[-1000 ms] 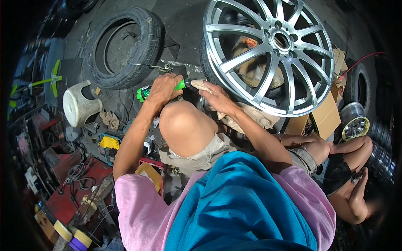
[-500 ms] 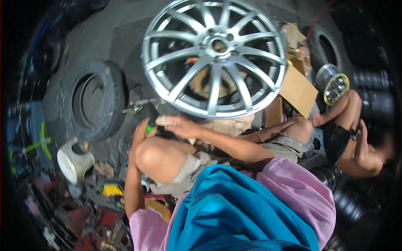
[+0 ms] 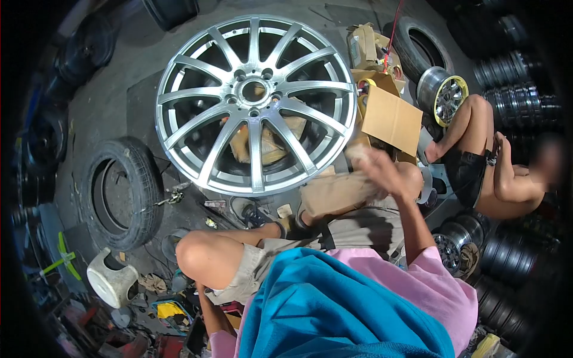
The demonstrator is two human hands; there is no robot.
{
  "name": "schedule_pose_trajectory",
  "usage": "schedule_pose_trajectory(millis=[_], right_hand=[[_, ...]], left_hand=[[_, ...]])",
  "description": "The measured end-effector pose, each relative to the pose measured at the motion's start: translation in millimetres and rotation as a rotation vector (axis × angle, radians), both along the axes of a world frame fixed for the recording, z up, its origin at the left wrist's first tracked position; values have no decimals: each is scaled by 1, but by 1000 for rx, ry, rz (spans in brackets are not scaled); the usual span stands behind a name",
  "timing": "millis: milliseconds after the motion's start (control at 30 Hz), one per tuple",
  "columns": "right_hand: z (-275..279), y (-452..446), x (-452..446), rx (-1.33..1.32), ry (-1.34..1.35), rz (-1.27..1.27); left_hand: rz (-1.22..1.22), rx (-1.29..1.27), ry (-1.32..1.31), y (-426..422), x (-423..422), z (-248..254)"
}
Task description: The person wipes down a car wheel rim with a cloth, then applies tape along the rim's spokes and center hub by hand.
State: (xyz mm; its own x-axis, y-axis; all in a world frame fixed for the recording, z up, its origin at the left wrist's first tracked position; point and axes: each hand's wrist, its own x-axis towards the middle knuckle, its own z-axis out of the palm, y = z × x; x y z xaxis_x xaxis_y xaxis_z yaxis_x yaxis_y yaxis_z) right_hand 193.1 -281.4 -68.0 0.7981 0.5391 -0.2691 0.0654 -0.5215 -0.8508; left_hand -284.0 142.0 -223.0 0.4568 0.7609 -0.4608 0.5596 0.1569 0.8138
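Note:
A large silver multi-spoke wheel rim (image 3: 255, 128) lies face up in front of me. Close to its lower right edge is my right hand (image 3: 382, 170), blurred by motion, its fingers closed on a small folded beige piece (image 3: 358, 151) that looks like cloth or sandpaper. Below that hand, a tan sheet (image 3: 337, 194) lies across my leg. My left forearm (image 3: 213, 310) drops down beside my bent knee (image 3: 209, 256); the knee and clothing hide the left hand and anything in it.
A tire (image 3: 122, 194) lies at left, near a white plastic stool (image 3: 113, 279). Right of the rim are an open cardboard box (image 3: 391, 119) and a yellow-lipped wheel (image 3: 441, 95). Another person (image 3: 483, 155) sits at right by stacked rims (image 3: 513, 107).
My right hand has swung right, away from my left knee to the rim's lower right. My left hand, earlier around a black and green object, has dropped out of sight. The view has shifted.

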Motion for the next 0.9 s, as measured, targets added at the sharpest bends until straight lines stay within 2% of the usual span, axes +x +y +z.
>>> schedule_pose_trajectory(millis=[133,233,300,400,633,900], right_hand=[[57,41,62,-36,-209,-195],[26,55,130,107,-361,-184],[37,74,159,-215,-767,-73],[40,95,195,-291,-897,-22],[28,116,232,-434,-1001,65],[28,118,241,-464,-1035,144]], left_hand=[[33,-6,51,-23,-33,-6],[41,8,66,-30,-38,-4],[39,19,71,-32,-36,-2],[38,33,73,-31,-33,1],[61,44,98,-32,-36,3],[88,40,118,-37,-46,3]])
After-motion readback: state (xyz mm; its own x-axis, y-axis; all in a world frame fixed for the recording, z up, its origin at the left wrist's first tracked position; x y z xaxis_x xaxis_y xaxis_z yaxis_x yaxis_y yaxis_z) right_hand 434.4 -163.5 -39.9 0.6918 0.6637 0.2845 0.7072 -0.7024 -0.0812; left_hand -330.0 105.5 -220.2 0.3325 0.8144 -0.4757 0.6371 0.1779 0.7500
